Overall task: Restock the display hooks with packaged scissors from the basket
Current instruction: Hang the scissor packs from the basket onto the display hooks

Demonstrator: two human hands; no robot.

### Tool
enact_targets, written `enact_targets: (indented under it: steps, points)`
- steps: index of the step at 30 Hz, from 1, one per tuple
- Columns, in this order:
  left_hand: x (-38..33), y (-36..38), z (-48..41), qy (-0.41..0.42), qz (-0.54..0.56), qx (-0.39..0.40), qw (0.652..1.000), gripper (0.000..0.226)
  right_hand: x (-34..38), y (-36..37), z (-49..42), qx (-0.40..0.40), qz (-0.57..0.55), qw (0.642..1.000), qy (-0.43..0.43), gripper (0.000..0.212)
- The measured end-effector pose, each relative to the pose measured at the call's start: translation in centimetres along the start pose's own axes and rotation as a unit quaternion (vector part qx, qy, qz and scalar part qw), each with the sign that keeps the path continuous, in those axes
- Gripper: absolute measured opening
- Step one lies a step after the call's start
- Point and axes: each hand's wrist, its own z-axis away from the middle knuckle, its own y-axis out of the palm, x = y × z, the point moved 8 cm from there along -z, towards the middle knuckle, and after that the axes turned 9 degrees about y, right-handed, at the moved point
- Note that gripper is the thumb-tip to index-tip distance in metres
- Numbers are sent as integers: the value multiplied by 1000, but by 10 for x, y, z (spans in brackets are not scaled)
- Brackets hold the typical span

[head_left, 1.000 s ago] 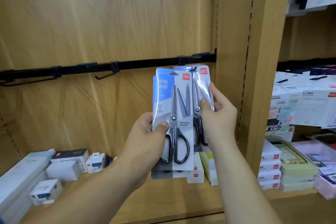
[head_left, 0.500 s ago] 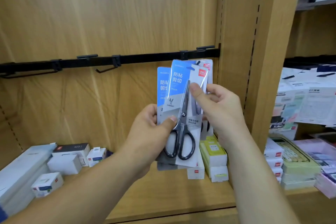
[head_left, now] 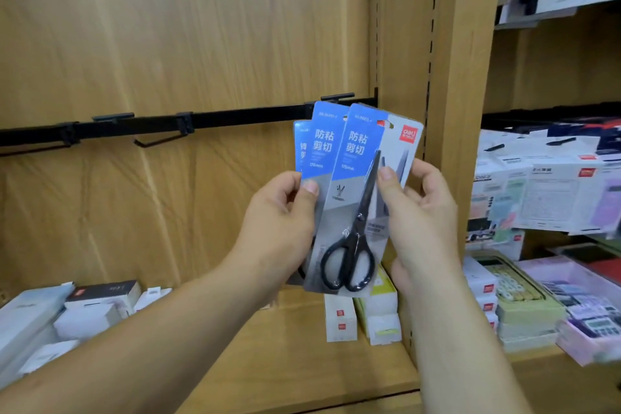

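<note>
Packaged scissors fan out just below the black rail, my left hand pinching the rear packs, my right hand pinching the front one; I judge I'm separating it, next hanging it on the empty hook.

Wooden shelf: white boxes stacked left; small red-logo boxes, yellow packs right.

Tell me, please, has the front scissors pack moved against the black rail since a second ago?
Yes. The front scissors pack has tilted, its top swinging right, past the end of the black rail toward the wooden upright.
</note>
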Motion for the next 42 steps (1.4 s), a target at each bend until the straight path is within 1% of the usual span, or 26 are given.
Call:
enact_targets:
  steps: [2,5,10,15,18,21,25,28,31,34,37,38,40,42]
  points:
    - [4,5,-2,-13,12,2,1000,24,1,-1,-1,-8,-13,1000,-10,13]
    - [11,13,-6,-36,38,10,999,24,1,-4,-4,-36,-23,998,-42,17]
    - [26,7,-6,-45,15,-16,999,24,13,-13,-3,-66,-39,993,-91,22]
    - [33,-2,-12,-41,20,-21,999,25,6,-13,-5,-61,-24,995,-70,23]
    - [35,-2,-24,-47,9,-16,999,34,-1,-10,-6,-61,-25,996,-56,21]
    - [45,-1,-31,-72,-6,-15,997,42,-3,-6,-8,-56,-19,997,-51,22]
    - [54,-2,-38,-88,-29,-17,996,37,-5,-1,-8,-50,-3,997,-62,23]
    - [56,-11,-43,-83,-54,-61,993,26,-3,-3,-9,-59,5,996,-70,23]
    - [57,-18,-43,-79,-79,-80,990,31,0,-8,-10,-73,20,994,-83,24]
    - [55,-19,-43,-73,-112,-66,989,30,2,-12,-8,-94,31,990,-96,24]
    - [41,-20,-32,-27,-152,-55,987,18,5,-14,-8,-93,26,990,-101,25]
    - [34,-17,-25,-11,-148,-42,988,16,5,-13,-7,-86,22,991,-95,24]
    - [25,0,-8,-1,-97,25,995,15,3,-7,-8,-67,11,994,-80,23]
    - [23,16,7,-18,-53,87,995,12,0,2,-7,-47,2,996,-70,25]
